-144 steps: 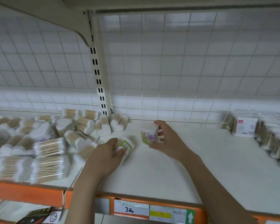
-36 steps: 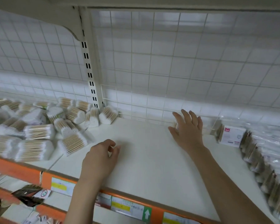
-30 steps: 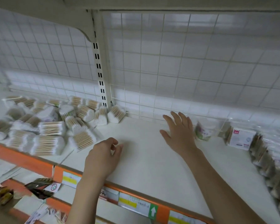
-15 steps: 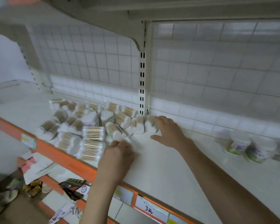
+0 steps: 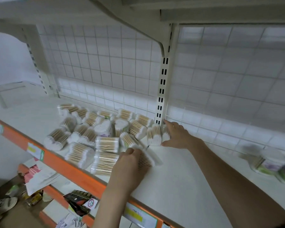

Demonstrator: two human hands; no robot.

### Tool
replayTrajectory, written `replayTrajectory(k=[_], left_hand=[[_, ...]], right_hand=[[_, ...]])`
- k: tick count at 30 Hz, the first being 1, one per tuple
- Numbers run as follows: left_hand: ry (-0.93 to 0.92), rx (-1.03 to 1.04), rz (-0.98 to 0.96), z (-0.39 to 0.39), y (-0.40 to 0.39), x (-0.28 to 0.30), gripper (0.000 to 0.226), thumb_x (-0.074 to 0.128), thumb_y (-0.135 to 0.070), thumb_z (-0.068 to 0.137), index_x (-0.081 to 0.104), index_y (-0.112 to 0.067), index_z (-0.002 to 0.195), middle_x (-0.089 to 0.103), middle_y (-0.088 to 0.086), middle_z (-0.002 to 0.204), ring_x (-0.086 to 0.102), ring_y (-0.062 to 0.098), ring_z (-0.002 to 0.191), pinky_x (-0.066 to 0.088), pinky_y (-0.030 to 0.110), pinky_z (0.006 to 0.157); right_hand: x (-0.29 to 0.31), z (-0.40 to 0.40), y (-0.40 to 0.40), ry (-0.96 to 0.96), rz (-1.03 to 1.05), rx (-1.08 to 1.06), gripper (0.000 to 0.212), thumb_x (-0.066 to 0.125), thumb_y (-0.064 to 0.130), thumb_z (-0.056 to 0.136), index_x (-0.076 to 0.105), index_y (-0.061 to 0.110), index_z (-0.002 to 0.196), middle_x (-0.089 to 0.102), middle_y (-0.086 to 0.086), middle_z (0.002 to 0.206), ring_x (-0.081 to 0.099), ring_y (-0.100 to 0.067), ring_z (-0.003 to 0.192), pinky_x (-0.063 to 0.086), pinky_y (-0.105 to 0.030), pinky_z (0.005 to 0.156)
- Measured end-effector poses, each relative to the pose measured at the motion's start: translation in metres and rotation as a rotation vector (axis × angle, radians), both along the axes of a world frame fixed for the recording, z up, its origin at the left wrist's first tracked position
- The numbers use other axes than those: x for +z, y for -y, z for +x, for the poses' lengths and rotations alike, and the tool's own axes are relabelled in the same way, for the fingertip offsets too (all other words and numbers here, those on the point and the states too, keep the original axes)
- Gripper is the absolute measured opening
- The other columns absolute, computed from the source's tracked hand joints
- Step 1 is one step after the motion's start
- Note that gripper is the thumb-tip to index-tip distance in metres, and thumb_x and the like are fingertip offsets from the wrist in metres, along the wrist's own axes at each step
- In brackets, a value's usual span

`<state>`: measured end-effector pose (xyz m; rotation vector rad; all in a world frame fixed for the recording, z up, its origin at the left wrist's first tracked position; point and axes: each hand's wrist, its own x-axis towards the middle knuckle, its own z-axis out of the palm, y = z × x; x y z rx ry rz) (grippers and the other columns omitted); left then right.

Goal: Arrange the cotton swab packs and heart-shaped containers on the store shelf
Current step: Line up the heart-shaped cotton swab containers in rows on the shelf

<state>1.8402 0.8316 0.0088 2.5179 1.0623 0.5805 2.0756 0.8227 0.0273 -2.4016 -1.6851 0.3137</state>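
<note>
Roughly at the left and middle of the white shelf (image 5: pixel 179 186), from its orange front edge (image 5: pixel 69 170) back toward the wire grid, lies a jumbled heap of cotton swab packs (image 5: pixel 95 137), some flat, some on end, several leaning on each other. A few heart-shaped containers (image 5: pixel 104 128) sit in the middle of the heap, their white cotton tips facing up.

Just right of the heap, near the front edge, the left hand (image 5: pixel 130 163) lies over one pack (image 5: pixel 146 157), its fingers curled onto it and the thumb at the pack's left end; I judge it a loose hold, though blur hides the fingertips. Farther back, by the slotted upright (image 5: pixel 161 89), the right hand (image 5: pixel 176 135) has its fingers stretched and apart, cupping two packs standing on end (image 5: pixel 155 134) at the heap's right side, thumb low against the shelf.

At the far right edge two round tubs (image 5: pixel 268 162) stand blurred, well apart from the rest.

These packs look light and thin-walled, stiff enough to stand but slick in their clear wrap, so they will likely slide and topple easily. Taking each across its short sides, over the wooden sticks and not the soft cotton ends, should give the steadiest hold; the heart containers are best gripped at the two flanks.
</note>
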Motion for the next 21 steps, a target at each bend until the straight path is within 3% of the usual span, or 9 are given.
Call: replayTrajectory(k=[4, 7, 9, 11, 14, 17, 21], left_hand=[[0.03, -0.017, 0.008, 0.008, -0.003, 0.002, 0.045, 0.061, -0.044, 0.084, 0.053, -0.018, 0.119, 0.052, 0.0, 0.117, 0.051, 0.022, 0.108, 0.045, 0.035, 0.089], [0.029, -0.022, 0.012, 0.013, -0.005, 0.002, 0.045, 0.06, -0.043, 0.085, 0.052, -0.019, 0.123, 0.052, 0.0, 0.118, 0.05, 0.022, 0.111, 0.044, 0.033, 0.091], [0.036, -0.021, 0.004, 0.016, -0.005, 0.002, 0.047, 0.06, -0.041, 0.085, 0.052, -0.02, 0.126, 0.052, 0.0, 0.121, 0.05, 0.021, 0.113, 0.043, 0.032, 0.093], [0.05, -0.024, 0.003, 0.021, -0.006, 0.002, 0.048, 0.061, -0.04, 0.084, 0.053, -0.019, 0.127, 0.053, 0.0, 0.122, 0.05, 0.021, 0.114, 0.043, 0.032, 0.094], [0.048, -0.027, 0.009, 0.028, -0.006, 0.004, 0.046, 0.059, -0.041, 0.085, 0.054, -0.02, 0.126, 0.052, -0.001, 0.123, 0.052, 0.021, 0.113, 0.045, 0.033, 0.09], [0.04, -0.048, 0.014, 0.035, -0.006, 0.005, 0.044, 0.057, -0.041, 0.086, 0.053, -0.022, 0.125, 0.052, -0.001, 0.122, 0.051, 0.02, 0.113, 0.044, 0.031, 0.09], [0.043, -0.075, -0.01, 0.04, -0.008, 0.006, 0.041, 0.057, -0.039, 0.086, 0.054, -0.021, 0.124, 0.053, 0.0, 0.118, 0.054, 0.022, 0.109, 0.045, 0.032, 0.089]], right_hand=[[0.001, 0.001, 0.005, -0.084, 0.059, 0.036, 0.092, 0.068, 0.032, 0.079, 0.007, 0.03, 0.148, 0.024, -0.004, 0.142, 0.048, -0.025, 0.109, 0.039, -0.04, 0.097], [0.001, 0.0, 0.014, -0.125, 0.139, 0.064, 0.093, 0.071, 0.027, 0.076, 0.012, 0.029, 0.147, 0.027, -0.003, 0.135, 0.05, -0.018, 0.094, 0.042, -0.029, 0.081], [0.0, 0.002, 0.02, -0.028, 0.221, 0.058, 0.098, 0.076, 0.03, 0.072, 0.013, 0.027, 0.147, 0.026, -0.003, 0.133, 0.047, -0.02, 0.107, 0.043, -0.031, 0.088], [-0.002, 0.002, 0.029, 0.217, 0.279, 0.057, 0.103, 0.079, 0.038, 0.068, 0.016, 0.022, 0.148, 0.028, -0.006, 0.132, 0.039, -0.023, 0.118, 0.039, -0.037, 0.098], [-0.01, 0.003, 0.043, 0.535, 0.325, 0.1, 0.108, 0.086, 0.048, 0.051, 0.036, 0.011, 0.14, 0.045, -0.012, 0.121, 0.05, -0.029, 0.108, 0.047, -0.039, 0.087], [-0.019, 0.002, 0.055, 0.566, 0.402, 0.097, 0.103, 0.085, 0.057, 0.043, 0.05, 0.008, 0.127, 0.053, -0.013, 0.11, 0.058, -0.029, 0.095, 0.054, -0.037, 0.077], [-0.021, -0.008, 0.063, 0.568, 0.449, 0.139, 0.081, 0.062, 0.063, 0.068, 0.048, 0.009, 0.127, 0.052, -0.01, 0.11, 0.055, -0.027, 0.097, 0.05, -0.036, 0.081]])
